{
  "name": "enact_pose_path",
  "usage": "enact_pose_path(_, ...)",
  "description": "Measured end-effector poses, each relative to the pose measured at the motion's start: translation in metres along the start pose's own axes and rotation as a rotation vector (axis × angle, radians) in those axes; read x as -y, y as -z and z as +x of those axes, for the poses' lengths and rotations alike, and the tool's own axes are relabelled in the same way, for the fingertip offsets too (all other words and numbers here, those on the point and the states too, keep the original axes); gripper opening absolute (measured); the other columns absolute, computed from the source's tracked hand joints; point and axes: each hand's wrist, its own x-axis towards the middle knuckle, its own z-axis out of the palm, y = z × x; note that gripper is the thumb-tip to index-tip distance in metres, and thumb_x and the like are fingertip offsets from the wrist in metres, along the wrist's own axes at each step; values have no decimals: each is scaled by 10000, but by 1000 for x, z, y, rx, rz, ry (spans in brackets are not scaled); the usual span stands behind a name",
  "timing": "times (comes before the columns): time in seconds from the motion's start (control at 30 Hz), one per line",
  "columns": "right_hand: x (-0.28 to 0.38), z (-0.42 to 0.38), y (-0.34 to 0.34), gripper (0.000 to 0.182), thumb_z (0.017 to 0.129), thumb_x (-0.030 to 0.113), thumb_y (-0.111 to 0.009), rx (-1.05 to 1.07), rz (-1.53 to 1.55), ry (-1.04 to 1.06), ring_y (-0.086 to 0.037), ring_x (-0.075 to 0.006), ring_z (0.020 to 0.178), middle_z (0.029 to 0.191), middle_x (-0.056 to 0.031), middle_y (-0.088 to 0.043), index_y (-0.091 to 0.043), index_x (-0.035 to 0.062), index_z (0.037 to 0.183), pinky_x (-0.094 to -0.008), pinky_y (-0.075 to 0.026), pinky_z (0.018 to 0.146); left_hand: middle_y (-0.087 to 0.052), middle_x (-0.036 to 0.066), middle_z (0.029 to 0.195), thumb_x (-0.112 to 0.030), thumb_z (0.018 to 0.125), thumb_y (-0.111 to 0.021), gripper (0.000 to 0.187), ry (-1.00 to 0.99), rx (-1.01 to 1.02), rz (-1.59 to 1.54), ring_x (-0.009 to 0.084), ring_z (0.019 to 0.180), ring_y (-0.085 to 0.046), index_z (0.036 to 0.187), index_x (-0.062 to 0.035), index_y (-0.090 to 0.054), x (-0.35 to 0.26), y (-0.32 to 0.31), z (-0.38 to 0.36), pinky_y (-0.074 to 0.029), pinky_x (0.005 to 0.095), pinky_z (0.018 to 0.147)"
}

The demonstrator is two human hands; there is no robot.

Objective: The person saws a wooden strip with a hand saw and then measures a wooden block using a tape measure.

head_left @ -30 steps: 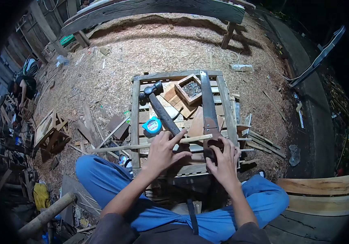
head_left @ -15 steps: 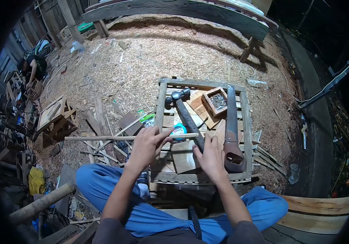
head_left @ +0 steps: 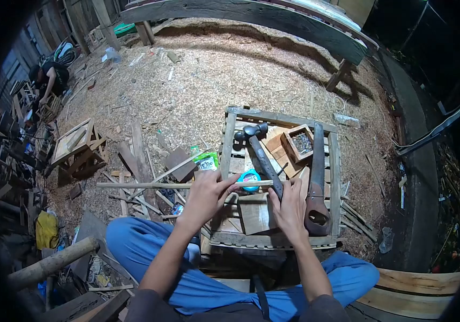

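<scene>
Left hand (head_left: 207, 194): thumb and fingers closed on a thin wooden strip (head_left: 149, 185), pinched right of its middle. Right hand (head_left: 290, 208): fingers curled, thumb a bit apart, at the lower end of the claw-less hammer's handle; can't tell if it's clamped on. Strip sits above the near half of the slatted wooden table (head_left: 273, 240), long axis left-right, near level; left end overhangs the floor scraps, right end reaches the hammer (head_left: 265, 158).

Loose flat board (head_left: 258, 214) between the hands, on the slats. Handsaw (head_left: 317, 161) right of the right hand, handle near, blade pointing away. Strip crosses in front of the blue tape measure (head_left: 247, 176), partly hiding it. Farther: square wooden box (head_left: 290, 148) with small metal bits, just left of the saw blade. Green packet (head_left: 207, 160) left of table. Beyond: small wooden frame (head_left: 79, 145), crouching co-worker (head_left: 54, 80), long bench (head_left: 251, 16).
</scene>
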Motion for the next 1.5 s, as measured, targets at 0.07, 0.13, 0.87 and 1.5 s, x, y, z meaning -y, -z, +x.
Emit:
enact_pose_path(0.07, 1, 1, 0, 407, 989, 287, -707, -23, 15, -3, -629, -465, 1054, 1231, -247, -505, -564, -42, 1181, -562, -514, 841, -523, 111, 835, -277, 992, -701, 330, -4, -6, -3, 298, 806, -549, 1305, -185, -750, 2, 0, 0, -470, 432, 749)
enact_pose_path(0.13, 8, 2, 2, 416, 999, 294, -692, -120, -15, 29, -626, -472, 1062, 1259, -239, -493, -558, -34, 1217, -573, -509, 828, -526, 112, 847, -275, 992, -698, 332, 8, -8, -27, 302, 811, -546, 1308, -188, -746, 2, 1, 1, -466, 433, 750)
enact_pose_path(0.87, -28, 0, 23, 482, 982, 255, -676, -173, 16, 69, -534, -386, 1213, 1271, -211, -591, -617, -4, 1384, -501, -407, 1060, -542, 117, 813, -212, 999, -689, 378, -9, -25, -64, 317, 778, -567, 1373, -154, -696, -11, -6, 11, -476, 443, 717)
enact_pose_path(1.5, -127, -75, 75, 452, 921, 10, -636, -503, 521, -255, -746, -305, 1022, 1172, -217, -741, -610, -21, 1371, -402, -563, 918, -607, 85, 900, -65, 772, -779, 591, -368, 50, -201, 261, 788, -644, 1341, -206, -715, -96, -83, 9, -542, 399, 668)
